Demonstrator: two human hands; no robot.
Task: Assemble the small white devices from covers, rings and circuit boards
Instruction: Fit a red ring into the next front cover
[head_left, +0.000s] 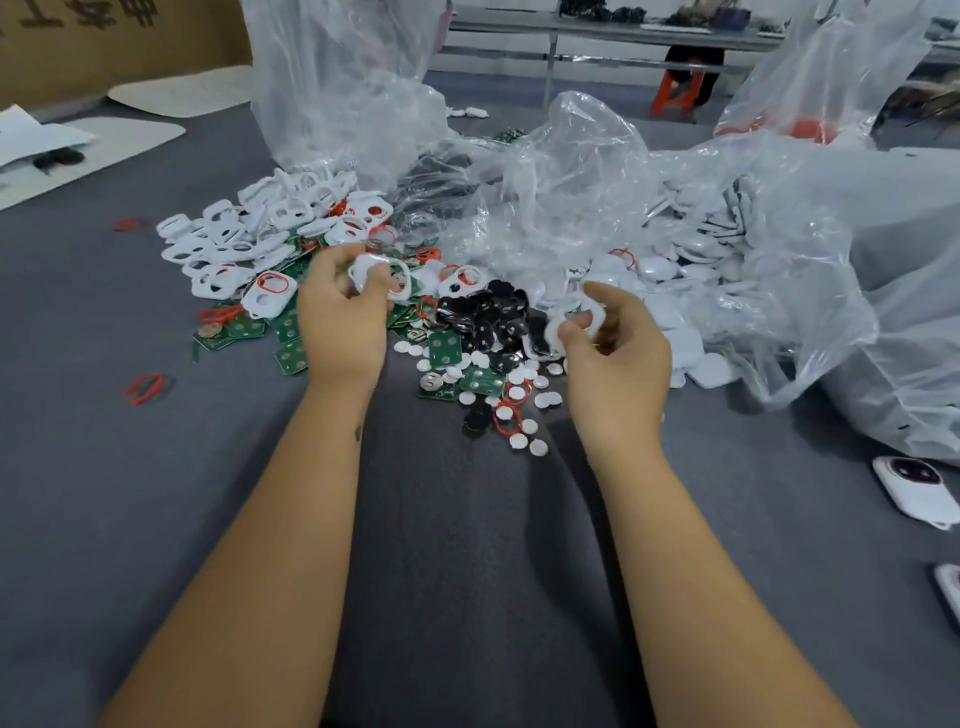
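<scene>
Covering: a grey surface (467, 545) carries all items; both forearms reach over its near edge toward the middle.
Plastic bags: clear bags (571, 171) lie crumpled from the far middle to the right edge, with white shells visible through the film on the right.
Cardboard: a brown box (114, 41) stands at the far left corner, white sheets (78, 150) lying just before it.
White covers: a heap of covers (234, 234) with cut-out openings lies left of centre, against the foot of the far bag.
Circuit boards: green boards (291, 353) lie scattered between the cover heap and the hands, more beside the black pieces.
Black pieces: a pile of small black parts (488, 317) sits between the two hands.
White discs: small round discs (519, 395) are strewn just nearer than the black pile.
Red rings: one red ring (145, 387) lies apart toward the left edge; others lie among the covers and discs.
Finished devices: one white device (914, 488) lies near the right edge; a second is cut off there.
Left hand: left hand (343, 317) raised over the boards, fingers curled, pinching a white cover (379, 273).
Right hand: right hand (613, 348) raised beside the black pile, fingertips pinching a small white ring-shaped part (571, 319); its exact kind cannot be told.
</scene>
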